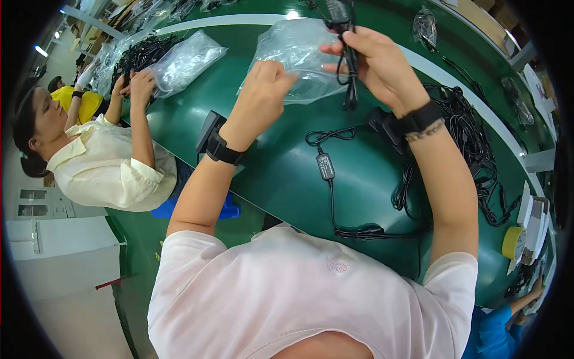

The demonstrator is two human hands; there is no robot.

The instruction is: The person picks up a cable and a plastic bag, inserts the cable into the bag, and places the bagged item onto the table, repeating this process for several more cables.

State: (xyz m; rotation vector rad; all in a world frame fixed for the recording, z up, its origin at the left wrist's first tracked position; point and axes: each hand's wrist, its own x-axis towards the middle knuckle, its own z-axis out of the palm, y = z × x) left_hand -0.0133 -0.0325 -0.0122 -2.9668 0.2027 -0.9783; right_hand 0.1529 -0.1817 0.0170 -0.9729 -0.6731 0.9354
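Observation:
My left hand (263,96) is closed in a fist-like pinch at the near left edge of a clear plastic bag (299,48), which lies on the green table. To its right, my right hand (382,66) grips a bundled black power adapter cable (347,54) between thumb and fingers, over the bag's right side. The bundle hangs upright, its small box at the top and its plug ends below. Nearer to me, another black cable with an inline box (324,166) lies spread on the table, partly looped. Both my wrists wear black straps with small boxes.
A heap of black cables (472,131) lies to the right, with a yellow tape roll (513,242) nearby. At the far left a person (107,155) handles cables beside another clear bag (188,63). A blue sleeve (493,332) shows at lower right.

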